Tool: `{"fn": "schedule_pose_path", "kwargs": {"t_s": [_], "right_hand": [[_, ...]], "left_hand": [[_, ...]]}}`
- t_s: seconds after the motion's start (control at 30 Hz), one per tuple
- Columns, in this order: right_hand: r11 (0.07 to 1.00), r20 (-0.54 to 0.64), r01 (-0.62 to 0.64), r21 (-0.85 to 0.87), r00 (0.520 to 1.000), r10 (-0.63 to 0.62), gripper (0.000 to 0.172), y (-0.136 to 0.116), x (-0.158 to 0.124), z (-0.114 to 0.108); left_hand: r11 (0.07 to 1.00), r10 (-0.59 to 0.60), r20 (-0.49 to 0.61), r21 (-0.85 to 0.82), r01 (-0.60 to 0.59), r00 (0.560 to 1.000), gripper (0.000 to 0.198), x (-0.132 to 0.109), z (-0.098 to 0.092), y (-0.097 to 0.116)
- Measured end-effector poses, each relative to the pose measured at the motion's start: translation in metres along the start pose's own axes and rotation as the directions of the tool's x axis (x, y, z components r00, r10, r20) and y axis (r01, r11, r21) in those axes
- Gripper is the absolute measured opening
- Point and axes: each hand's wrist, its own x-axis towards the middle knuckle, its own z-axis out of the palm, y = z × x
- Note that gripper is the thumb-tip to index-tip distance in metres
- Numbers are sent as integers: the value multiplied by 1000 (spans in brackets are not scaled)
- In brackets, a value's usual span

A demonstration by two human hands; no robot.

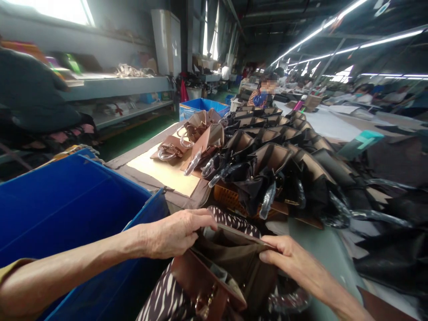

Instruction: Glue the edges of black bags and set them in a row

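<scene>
A large blue bin (67, 200) filled the left and lower left of the frame, and a crowd of dark bags (281, 154) spread across the centre and right. A smaller cluster of brown bags (202, 136) sat just left of the dark ones, near the middle of the frame. The bag in hand (197, 276), brown with dark, white-streaked panels, was at the bottom centre, its mouth turned up and a dull brown lining (239, 258) showing inside. The likeliest trouble was the far rim (244, 237) slipping free, since the right hand had only its edge, and the soft sides could then have sagged inward and closed the mouth. The bag might also have tipped or twisted if the hands had pulled unevenly; what held it up from below was out of sight. The left hand (175, 234) came in from the lower left, back upward, forearm slanting gently up, fingers reaching over the rim's left end; how firmly they closed on it could not be told. The right hand (286, 254) came from the lower right, wrist low, pinching the rim's right end between thumb and fingers. Below it lay a plastic-wrapped handle (289, 301), and small metal fittings (202, 303) glinted at the bottom edge of the frame.
</scene>
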Motion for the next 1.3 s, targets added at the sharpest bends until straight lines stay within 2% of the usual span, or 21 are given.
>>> {"fn": "schedule_pose_path", "kwargs": {"t_s": [0.23, 0.33, 0.43, 0.53, 0.6, 0.67, 0.83, 0.9, 1.0, 1.13, 1.23, 1.3], "right_hand": [[999, -48, -2, -39, 999, 0, 18, 2, -5, 4], [993, -79, -16, -120, 997, 6, 13, 2, -5, 6], [973, -136, -1, -232, 990, -31, 10, 0, -4, 8], [948, -160, 17, -318, 985, -71, 25, 2, -2, 8], [944, -160, 27, -327, 984, -84, 35, 5, 0, 8], [949, -155, 30, -314, 984, -83, 37, 8, 3, 7], [935, -166, -11, -354, 985, -52, 36, 12, 4, 8], [930, -195, -31, -366, 980, -44, 28, 11, 4, 9], [937, -255, -11, -348, 963, -84, 12, 9, 3, 11], [949, -295, 85, -303, 939, -179, 13, 6, 5, 12], [982, -269, 96, -162, 953, -137, 12, 7, 8, 12], [996, -230, 87, -17, 969, -89, 10, 11, 11, 12]], "left_hand": [[983, -16, 58, 182, 5, 998, 4, 9, 5, 9], [989, -19, 31, 147, 14, 999, 12, 13, 10, 4], [999, -38, -59, 30, 39, 998, 14, 15, 15, -2], [996, -72, -100, -65, 66, 992, 18, 15, 16, -8], [993, -87, -104, -90, 78, 991, 19, 15, 16, -11], [990, -118, -115, -95, 107, 986, 18, 16, 17, -15], [970, -210, -138, -153, 189, 968, 19, 20, 22, -21], [964, -219, -156, -190, 188, 963, 19, 21, 25, -22], [959, -223, -167, -216, 186, 960, 17, 24, 29, -22], [956, -232, -148, -219, 197, 962, 13, 26, 32, -21], [938, -245, -95, -277, 211, 965, 8, 26, 32, -21], [905, -247, -40, -366, 216, 968, 17, 26, 32, -23]]}}
